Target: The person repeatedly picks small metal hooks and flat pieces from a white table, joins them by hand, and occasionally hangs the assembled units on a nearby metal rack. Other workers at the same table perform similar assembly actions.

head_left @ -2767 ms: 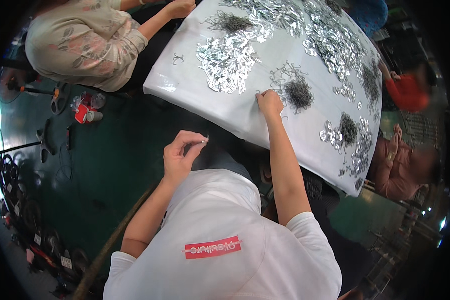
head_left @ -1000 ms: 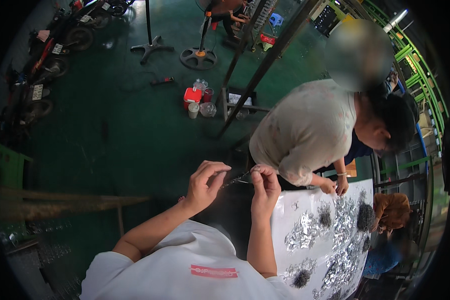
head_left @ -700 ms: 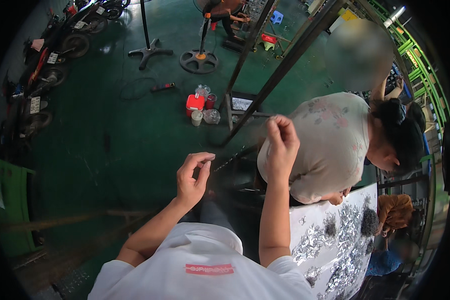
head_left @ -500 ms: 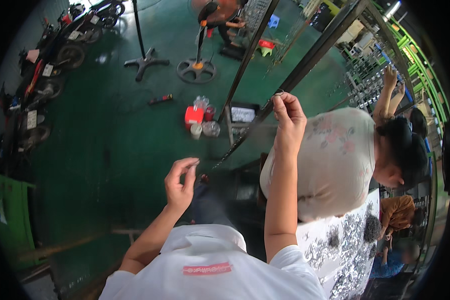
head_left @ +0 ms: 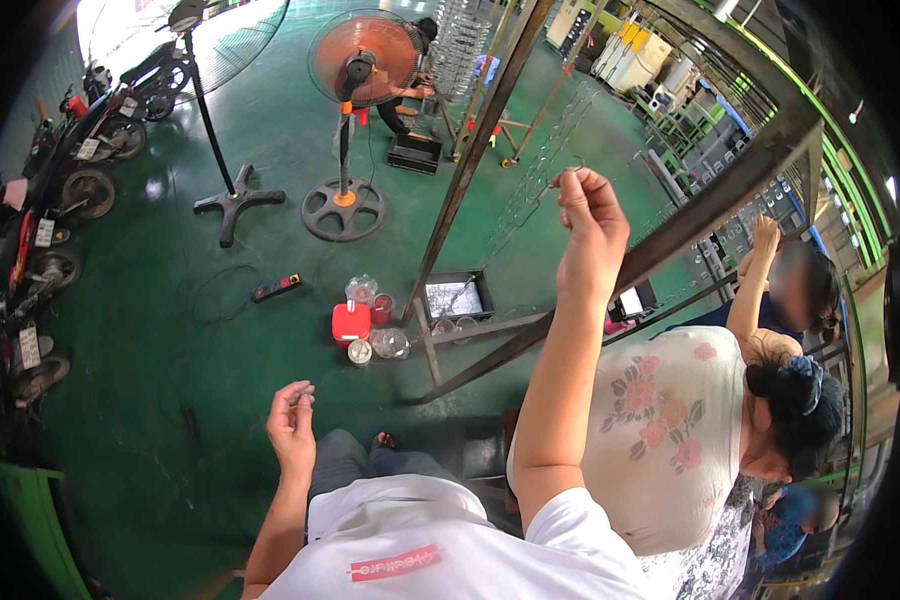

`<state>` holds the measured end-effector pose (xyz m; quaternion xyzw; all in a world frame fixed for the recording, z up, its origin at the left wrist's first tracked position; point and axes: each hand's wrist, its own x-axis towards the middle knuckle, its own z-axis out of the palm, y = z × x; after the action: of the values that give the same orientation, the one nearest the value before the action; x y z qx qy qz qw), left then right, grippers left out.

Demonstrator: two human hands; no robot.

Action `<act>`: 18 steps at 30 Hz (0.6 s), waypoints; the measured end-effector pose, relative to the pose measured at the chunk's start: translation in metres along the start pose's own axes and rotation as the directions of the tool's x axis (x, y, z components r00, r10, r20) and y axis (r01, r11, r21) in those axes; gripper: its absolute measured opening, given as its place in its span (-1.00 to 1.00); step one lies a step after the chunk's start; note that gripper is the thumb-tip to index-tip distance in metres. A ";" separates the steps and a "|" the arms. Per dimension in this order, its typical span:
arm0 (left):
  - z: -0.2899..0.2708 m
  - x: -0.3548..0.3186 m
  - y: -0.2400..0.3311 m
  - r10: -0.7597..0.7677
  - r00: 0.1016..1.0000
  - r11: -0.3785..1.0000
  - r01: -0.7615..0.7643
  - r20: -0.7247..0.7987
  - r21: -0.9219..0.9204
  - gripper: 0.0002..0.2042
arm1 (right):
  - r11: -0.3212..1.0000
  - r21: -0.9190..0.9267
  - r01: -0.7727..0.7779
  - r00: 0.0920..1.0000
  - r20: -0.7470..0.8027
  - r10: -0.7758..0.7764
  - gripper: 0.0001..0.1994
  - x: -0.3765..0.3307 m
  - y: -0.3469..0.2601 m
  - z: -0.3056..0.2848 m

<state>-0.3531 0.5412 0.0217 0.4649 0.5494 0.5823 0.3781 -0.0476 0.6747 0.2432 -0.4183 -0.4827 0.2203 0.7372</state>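
My right hand point(head_left: 592, 225) is raised at the middle right, its thumb and fingers closed in a pinch. A small, thin, curved metal wire hook point(head_left: 576, 168) sticks out at the fingertips. Beside that hand, thin wire chains point(head_left: 530, 190) hang down from the frame above. Lower down on the left, my left hand point(head_left: 292, 425) is held over the floor with thumb and fingertips drawn together. Whether anything small sits between them cannot be made out.
A dark metal frame point(head_left: 660, 245) slants past my right forearm. A black tray point(head_left: 460, 296), a red container point(head_left: 351, 324) and a power strip point(head_left: 276, 288) lie on the floor. An orange fan point(head_left: 358, 70) stands ahead. A co-worker point(head_left: 660, 430) sits close on my right.
The view has shifted, with more of the frame and fans showing. My left hand is lower and farther left, away from the right hand. The right hand stays raised in a pinch.
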 end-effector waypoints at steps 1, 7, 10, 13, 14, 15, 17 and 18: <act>0.007 0.010 -0.001 -0.040 0.999 0.999 0.041 0.024 -0.012 -0.85 | 1.000 -0.019 -0.001 1.000 -0.029 0.000 -0.88 0.012 0.004 0.002; 0.044 0.078 -0.003 -0.057 0.974 0.994 0.075 0.217 -0.074 -0.84 | 0.992 -0.119 0.038 0.989 -0.136 -0.054 -0.87 0.078 0.027 0.003; 0.053 0.121 -0.003 0.029 0.955 1.000 -0.024 0.296 -0.019 -0.85 | 0.987 -0.138 0.080 0.978 -0.180 -0.104 -0.86 0.111 0.032 0.002; 0.060 0.161 -0.005 0.068 0.937 0.998 -0.064 0.342 -0.022 -0.85 | 0.983 -0.167 0.081 0.965 -0.233 -0.119 -0.85 0.141 0.032 -0.002; 0.061 0.172 -0.005 0.081 0.931 0.997 -0.081 0.356 -0.014 -0.85 | 0.977 -0.189 0.096 0.963 -0.231 -0.140 -0.85 0.151 0.032 -0.003; 0.062 0.182 -0.006 0.088 0.929 0.994 -0.105 0.358 0.027 -0.86 | 0.971 -0.215 0.100 0.959 -0.240 -0.152 -0.84 0.161 0.032 -0.006; 0.065 0.200 -0.007 0.088 0.919 0.993 -0.113 0.384 0.041 -0.86 | 0.954 -0.286 0.087 0.946 -0.278 -0.169 -0.83 0.181 0.029 -0.012; 0.066 0.207 -0.008 0.090 0.913 0.992 -0.119 0.398 0.048 -0.86 | 0.950 -0.296 0.100 0.943 -0.276 -0.185 -0.84 0.191 0.029 -0.015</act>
<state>-0.3483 0.7578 0.0376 0.6146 0.4567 0.4760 0.4326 0.0518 0.8237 0.3176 -0.5099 -0.4203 0.0297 0.7499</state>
